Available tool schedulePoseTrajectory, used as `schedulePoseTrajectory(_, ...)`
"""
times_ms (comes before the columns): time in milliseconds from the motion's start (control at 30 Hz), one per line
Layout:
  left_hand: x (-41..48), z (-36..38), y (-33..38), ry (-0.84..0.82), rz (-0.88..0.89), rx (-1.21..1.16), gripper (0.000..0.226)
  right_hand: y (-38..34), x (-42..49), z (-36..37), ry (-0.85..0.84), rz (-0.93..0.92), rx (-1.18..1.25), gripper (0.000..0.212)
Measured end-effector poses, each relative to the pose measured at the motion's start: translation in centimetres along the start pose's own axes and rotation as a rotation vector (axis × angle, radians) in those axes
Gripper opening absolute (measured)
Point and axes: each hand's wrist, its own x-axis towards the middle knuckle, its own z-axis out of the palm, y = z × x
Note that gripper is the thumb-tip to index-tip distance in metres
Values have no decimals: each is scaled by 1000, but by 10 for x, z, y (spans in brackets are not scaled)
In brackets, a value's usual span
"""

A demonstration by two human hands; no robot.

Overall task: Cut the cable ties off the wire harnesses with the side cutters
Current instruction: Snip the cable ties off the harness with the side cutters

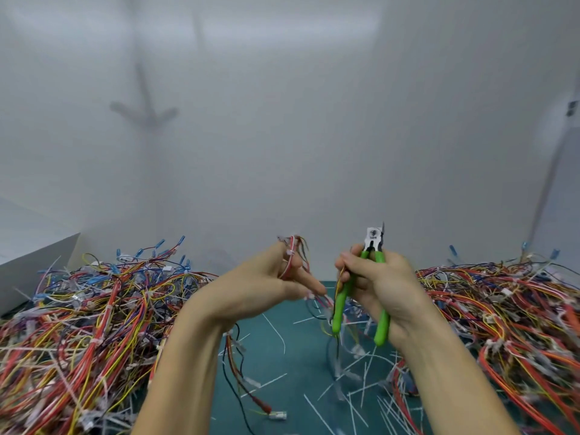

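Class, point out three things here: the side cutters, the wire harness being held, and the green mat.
side cutters [373, 238], head view, on the metal head.
wire harness [293, 255], head view, on the red loop.
green mat [298, 350], head view, bare patch.

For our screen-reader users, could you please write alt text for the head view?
A right hand grips green-handled side cutters upright while the left hand holds up a wire harness. Heaps of coloured wires flank a green mat strewn with cut cable ties.
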Motion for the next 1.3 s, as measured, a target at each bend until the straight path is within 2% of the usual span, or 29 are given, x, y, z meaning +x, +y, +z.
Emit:
schedulePoseTrajectory(100,-1,5,2,-119,2,25,40,-4,1,0,39,20,233,22)
schedulePoseTrajectory(200,2,10,4,-111,28,25,44,-7,2,-1,38,18,335,21)
schedulePoseTrajectory(433,5,9,-1,-77,44,-113,44,-5,2,2,-13,30,385,18)
schedulePoseTrajectory(633,-1,-1,-5,-64,29,-135,42,-4,3,0,-8,36,360,21)
schedulePoseTrajectory(767,-2,-6,-6,6,30,-221,47,-5,3,-5,-13,67,209,14)
schedulePoseTrajectory(867,-3,-10,-5,119,34,-293,43,-5,3,-7,2,63,102,11)
schedulePoseTrajectory(1000,0,-15,-4,340,8,-596,36,-5,0,-4,-29,29,-150,2)
schedulePoseTrajectory(1100,4,-17,-4,436,-17,-793,33,-1,-2,4,12,-33,-334,21)
schedulePoseTrajectory(1167,6,-18,-5,494,-30,-872,31,1,-3,8,78,-132,-558,35)
schedulePoseTrajectory(1233,6,-18,-4,536,-39,-909,31,1,-6,12,33,-186,-784,49)
schedulePoseTrajectory(1300,6,-18,-3,547,-40,-938,29,2,-8,16,-68,-205,-902,55)
